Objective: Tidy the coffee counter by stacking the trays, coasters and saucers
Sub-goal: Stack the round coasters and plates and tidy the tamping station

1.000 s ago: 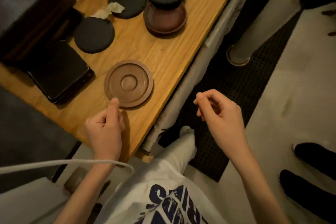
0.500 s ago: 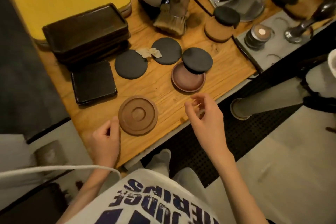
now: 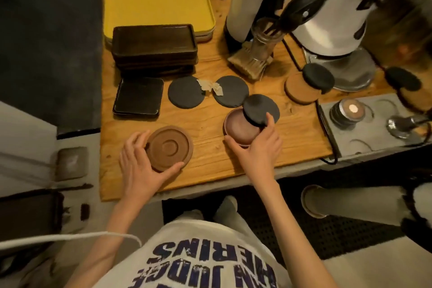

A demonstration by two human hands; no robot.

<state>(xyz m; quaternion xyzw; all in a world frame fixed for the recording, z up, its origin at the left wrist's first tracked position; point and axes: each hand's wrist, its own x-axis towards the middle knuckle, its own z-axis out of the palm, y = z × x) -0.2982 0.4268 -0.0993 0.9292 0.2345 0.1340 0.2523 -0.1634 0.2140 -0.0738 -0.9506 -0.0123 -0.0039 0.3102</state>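
Looking from the left, I see the left hand (image 3: 138, 168) with its fingers and thumb curled round the ringed saucer (image 3: 169, 148). It lies flat near the front of the bench (image 3: 210, 166). Behind it sit a black square tray (image 3: 139, 97) and a pile of dark trays (image 3: 154, 45). To the right, the right hand (image 3: 259, 147) grips the smooth saucer (image 3: 238, 128). One finger touches the dark coaster (image 3: 260, 109), which lies partly over the saucer's far rim.
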